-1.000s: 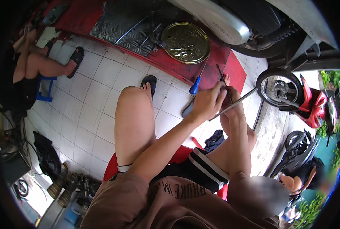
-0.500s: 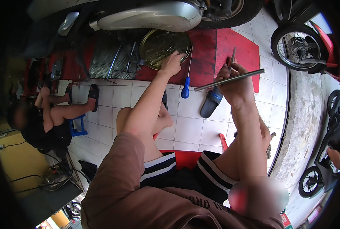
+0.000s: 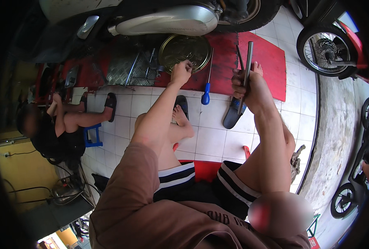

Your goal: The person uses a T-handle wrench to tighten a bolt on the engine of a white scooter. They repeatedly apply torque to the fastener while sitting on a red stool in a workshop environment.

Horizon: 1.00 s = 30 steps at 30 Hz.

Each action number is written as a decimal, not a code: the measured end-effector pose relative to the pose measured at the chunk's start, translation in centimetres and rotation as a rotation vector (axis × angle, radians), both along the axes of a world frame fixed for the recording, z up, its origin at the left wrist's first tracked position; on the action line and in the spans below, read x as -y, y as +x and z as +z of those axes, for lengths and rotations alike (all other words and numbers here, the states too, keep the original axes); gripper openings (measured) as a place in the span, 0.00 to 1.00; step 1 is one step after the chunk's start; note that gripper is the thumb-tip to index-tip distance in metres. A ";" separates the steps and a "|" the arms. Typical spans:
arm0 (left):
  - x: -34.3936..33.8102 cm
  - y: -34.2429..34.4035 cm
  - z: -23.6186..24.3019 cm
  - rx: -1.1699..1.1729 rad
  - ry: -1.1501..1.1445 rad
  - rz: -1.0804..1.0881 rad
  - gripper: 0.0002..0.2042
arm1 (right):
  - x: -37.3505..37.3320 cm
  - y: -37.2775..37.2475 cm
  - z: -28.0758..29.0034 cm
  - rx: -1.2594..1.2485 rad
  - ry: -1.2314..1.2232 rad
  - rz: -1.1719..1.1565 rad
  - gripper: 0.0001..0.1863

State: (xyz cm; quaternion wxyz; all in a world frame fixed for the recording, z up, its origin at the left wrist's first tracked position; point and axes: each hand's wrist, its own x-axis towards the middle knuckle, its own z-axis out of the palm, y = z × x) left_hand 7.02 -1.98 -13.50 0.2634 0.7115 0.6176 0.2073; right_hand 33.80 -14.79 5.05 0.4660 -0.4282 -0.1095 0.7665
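My right hand (image 3: 251, 89) is closed around a long grey metal rod (image 3: 249, 56), which stands nearly upright. A thinner dark rod (image 3: 240, 57) sticks up beside it from the same grip. My left hand (image 3: 181, 73) is at the near edge of a round gold-coloured tray (image 3: 161, 61), its fingers curled together; whatever they hold, if anything, is hidden. The tray carries a film of shiny liquid. Between my hands lies a screwdriver (image 3: 206, 93) with a blue handle, its shaft resting on the red platform (image 3: 222, 62).
A motorbike (image 3: 163, 21) stands across the far side of the platform. Several wrenches (image 3: 134, 66) lie left of the tray on a ridged metal plate (image 3: 120, 64). Another person (image 3: 47, 128) sits at the left. A red motorbike's wheel (image 3: 326, 52) is at far right; a black slipper (image 3: 233, 116) lies below my right hand.
The metal rod in my right hand has turned from nearly level to nearly upright. My left hand has drawn back from the tray's right side toward its near edge, fingers now curled.
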 end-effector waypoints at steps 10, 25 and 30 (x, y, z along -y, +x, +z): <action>-0.4 1.8 3.1 -0.390 0.049 -0.460 0.20 | 1.2 -0.1 -0.4 0.442 0.108 0.164 0.11; 1.5 0.1 1.0 0.199 0.188 0.123 0.07 | 0.0 0.5 -4.1 1.242 0.559 0.500 0.12; 4.3 0.5 7.6 0.736 -0.260 0.395 0.09 | 1.2 1.0 -2.1 1.380 0.358 0.883 0.14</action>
